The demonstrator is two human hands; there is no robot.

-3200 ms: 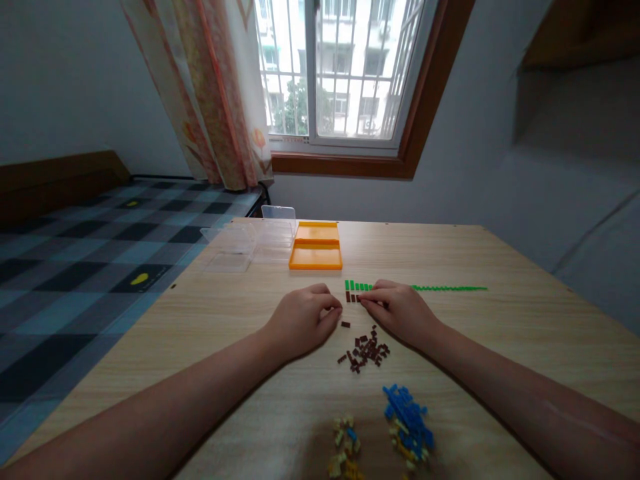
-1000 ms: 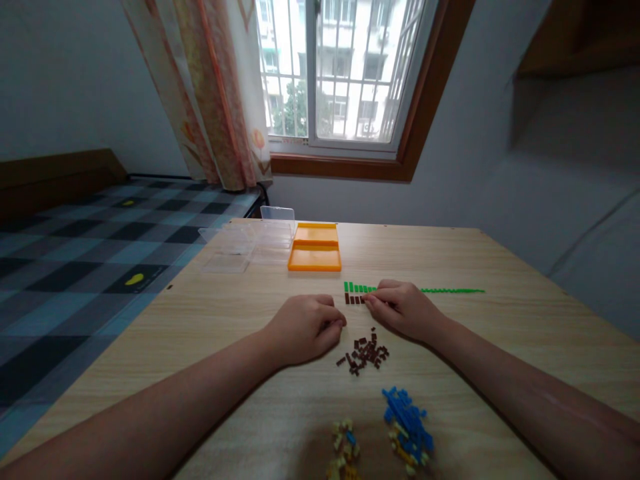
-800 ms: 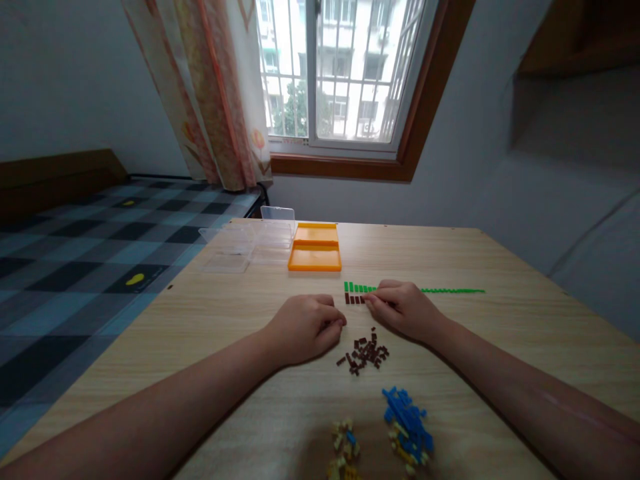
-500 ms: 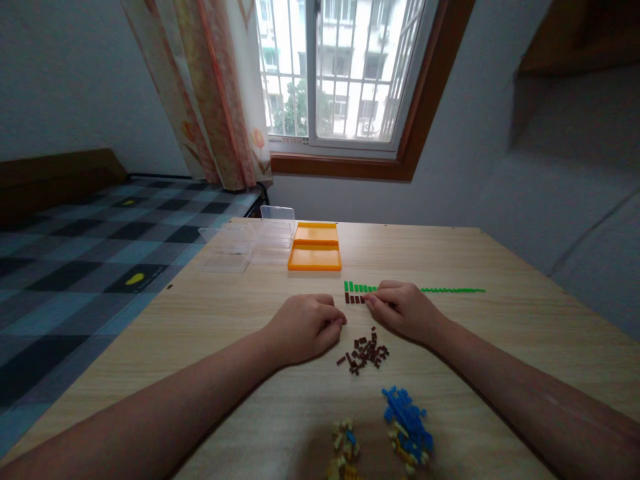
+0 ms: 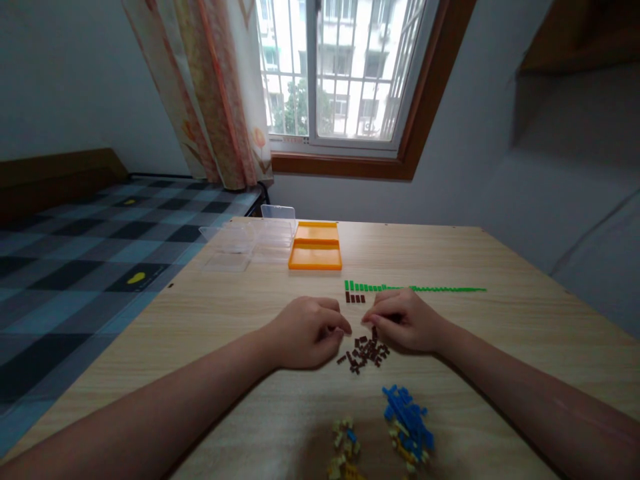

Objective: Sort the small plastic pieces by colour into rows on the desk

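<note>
Hands (image 5: 410, 324) nearer brown pile's far edge (image 5: 367, 341)

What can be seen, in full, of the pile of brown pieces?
The pile of brown pieces is a loose heap of small, dark, blocky bits that look like plastic, some lying slightly apart. It lies on the wood-look table, nearer the wearer than the short brown row. The right hand's grip is at its far edge; whether it touches a piece is unclear.

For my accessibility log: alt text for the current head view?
Left hand and right hand sit near loose brown pieces on a wood-grain table, a long green row and short brown row beyond; blue pieces lie nearer, an open orange case farther back.
</note>
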